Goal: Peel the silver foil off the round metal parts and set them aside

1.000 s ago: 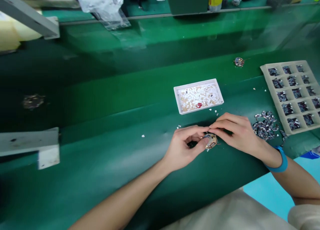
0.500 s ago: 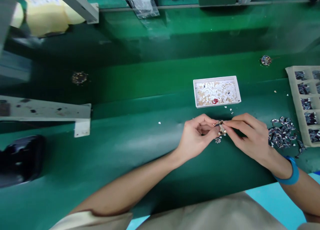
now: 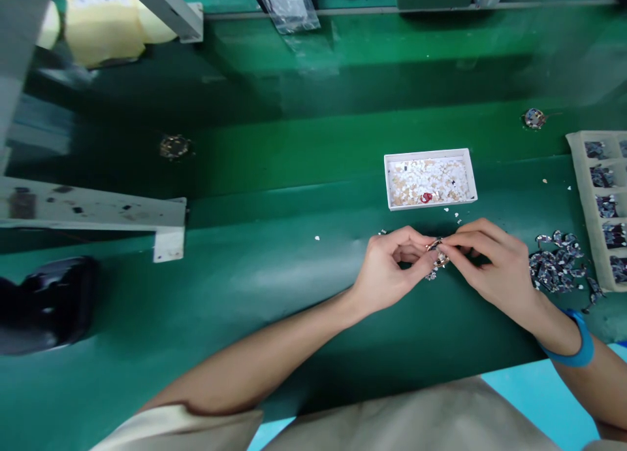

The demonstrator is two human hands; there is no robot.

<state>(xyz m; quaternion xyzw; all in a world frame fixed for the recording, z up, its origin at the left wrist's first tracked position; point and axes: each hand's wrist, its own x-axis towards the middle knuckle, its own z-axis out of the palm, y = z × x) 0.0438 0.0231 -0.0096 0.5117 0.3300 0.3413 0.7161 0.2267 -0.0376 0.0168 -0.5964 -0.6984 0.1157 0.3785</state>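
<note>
Between my two hands is a small shiny metallic part [image 3: 440,259], with gold and dark areas; its exact kind is too small to make out. My left hand [image 3: 394,268] pinches it from the left between thumb and forefinger. From the right, the thumb and forefinger of my right hand [image 3: 494,261] close on the same part, so both sets of fingertips nearly meet. The fingers cover much of it. Just below lies another small glittering piece [image 3: 431,276] on the green mat [image 3: 274,274]. A heap of similar dark shiny pieces [image 3: 556,265] lies right of my right hand.
Beyond my hands stands a shallow white tray [image 3: 386,183] of tiny white and tan bits, with a red item inside. At right is a cream compartment tray [image 3: 585,209] of dark parts. Metal brackets [image 3: 169,242] and a black object [image 3: 53,304] stand at left.
The whole view has shifted slightly. The metallic part appears turned a little, with less of its gold face showing between my fingertips. Both hands keep their pinch.
</note>
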